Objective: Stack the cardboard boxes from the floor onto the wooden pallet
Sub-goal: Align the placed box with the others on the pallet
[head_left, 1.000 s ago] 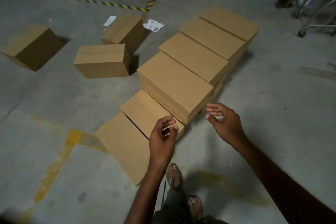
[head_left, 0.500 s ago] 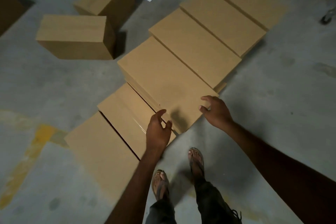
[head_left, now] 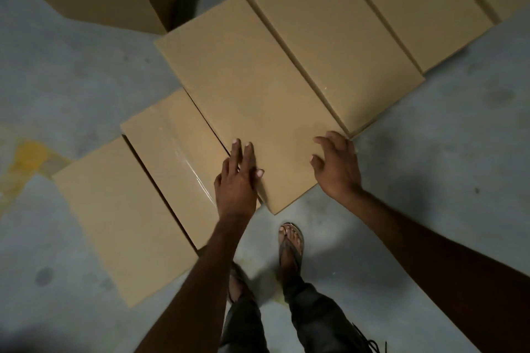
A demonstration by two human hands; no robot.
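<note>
Found left hand (head_left: 238,180) flat, fingers straight, on near-left edge of cardboard box (head_left: 252,94); right hand (head_left: 338,169) loosely spread over its right corner, gripping nothing.

We see two bare forearms (head_left: 415,241) reaching to the left hand (head_left: 236,178) and the right hand (head_left: 337,166). Below them we make out dark, creased trousers (head_left: 315,318) and worn flip-flop sandals (head_left: 291,249) with thin thong straps over bare toes. By the right trouser leg we notice a thin, looped dark cord (head_left: 370,342).
</note>
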